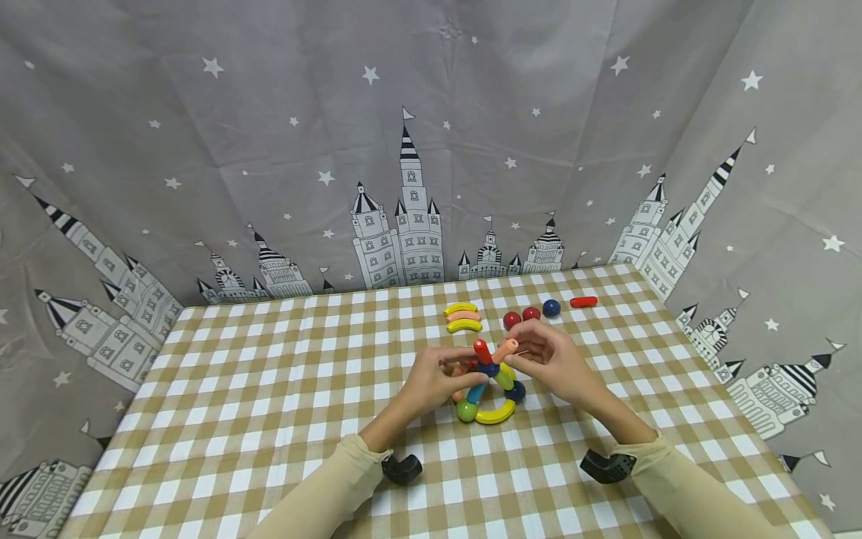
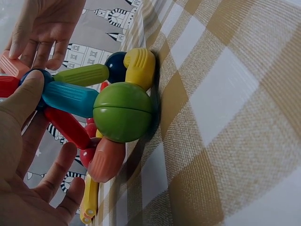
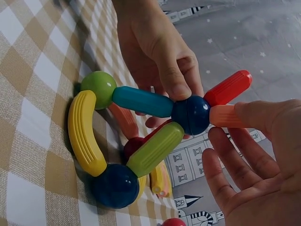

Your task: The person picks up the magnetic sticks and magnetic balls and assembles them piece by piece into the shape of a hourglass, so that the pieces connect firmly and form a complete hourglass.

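Observation:
A small frame of building sticks and balls stands on the cloth. My left hand [image 1: 431, 380] pinches the dark blue ball [image 3: 190, 115] at its top. The fingers of my right hand [image 1: 555, 363] pinch a peach stick [image 3: 225, 116] that touches this ball. Beside it a red stick [image 3: 229, 87] points up from the ball. A teal stick [image 2: 70, 98] runs down to a green ball [image 2: 122, 112], and a light green stick [image 3: 156, 148] to a lower dark blue ball [image 3: 116, 186]. A curved yellow stick [image 1: 496, 412] joins these two at the base.
Behind the frame lie curved yellow and peach sticks [image 1: 464, 325] in a row. Farther right are two red balls [image 1: 512, 320], a blue ball [image 1: 551, 308] and a red stick [image 1: 584, 302]. A checked tablecloth [image 1: 269, 389] covers the table; a grey castle-print curtain [image 1: 283, 90] hangs behind.

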A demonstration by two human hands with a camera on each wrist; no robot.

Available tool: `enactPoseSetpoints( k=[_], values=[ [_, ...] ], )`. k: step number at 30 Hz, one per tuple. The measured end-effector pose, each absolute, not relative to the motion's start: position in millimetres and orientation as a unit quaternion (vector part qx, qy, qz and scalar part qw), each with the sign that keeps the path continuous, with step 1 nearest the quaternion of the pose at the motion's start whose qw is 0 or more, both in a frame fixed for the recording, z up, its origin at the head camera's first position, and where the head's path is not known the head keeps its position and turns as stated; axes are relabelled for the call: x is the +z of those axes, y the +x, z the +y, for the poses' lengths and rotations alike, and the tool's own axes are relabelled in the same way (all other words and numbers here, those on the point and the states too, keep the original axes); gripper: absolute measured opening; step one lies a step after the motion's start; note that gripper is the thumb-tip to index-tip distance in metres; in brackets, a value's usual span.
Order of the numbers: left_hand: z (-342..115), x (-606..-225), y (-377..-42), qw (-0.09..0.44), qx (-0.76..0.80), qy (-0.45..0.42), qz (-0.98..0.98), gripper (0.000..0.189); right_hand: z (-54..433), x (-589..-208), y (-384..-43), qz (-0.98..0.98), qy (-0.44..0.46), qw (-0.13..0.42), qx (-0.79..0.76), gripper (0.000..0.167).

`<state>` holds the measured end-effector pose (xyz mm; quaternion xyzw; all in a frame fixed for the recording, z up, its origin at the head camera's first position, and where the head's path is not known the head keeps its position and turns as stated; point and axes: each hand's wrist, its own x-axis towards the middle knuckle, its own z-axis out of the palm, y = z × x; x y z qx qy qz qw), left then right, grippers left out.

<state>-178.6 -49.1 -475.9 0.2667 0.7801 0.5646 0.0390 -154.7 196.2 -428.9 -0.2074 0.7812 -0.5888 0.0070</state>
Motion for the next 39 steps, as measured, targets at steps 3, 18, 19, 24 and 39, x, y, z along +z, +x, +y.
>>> enactPoseSetpoints(
  k=[3,18,19,24,39],
  values=[
    [-49.2,-476.4,-178.7,0.035,0.563,0.270,0.780,0.033,198.0,-429.8,-155.4,0.781,-0.213,0.011,-0.587,0.035],
    [-47.4,-476.5,-177.1,0.022,0.569,0.264,0.779,0.036,244.1,-429.8,-182.3,0.829,-0.174,-0.043,-0.530,0.037],
    [-47.0,-473.2,-175.3,0.023,0.568,0.261,0.780,0.036,247.1,-430.8,-185.8,0.833,-0.165,-0.050,-0.525,0.037],
    [-47.3,-473.1,-175.2,0.022,0.568,0.261,0.780,0.037,259.2,-439.8,-206.9,0.851,-0.136,-0.083,-0.501,0.037],
    [-49.3,-477.3,-178.4,0.026,0.553,0.275,0.786,0.033,274.5,-476.7,-247.4,0.896,-0.047,-0.071,-0.436,0.047]
  ],
)
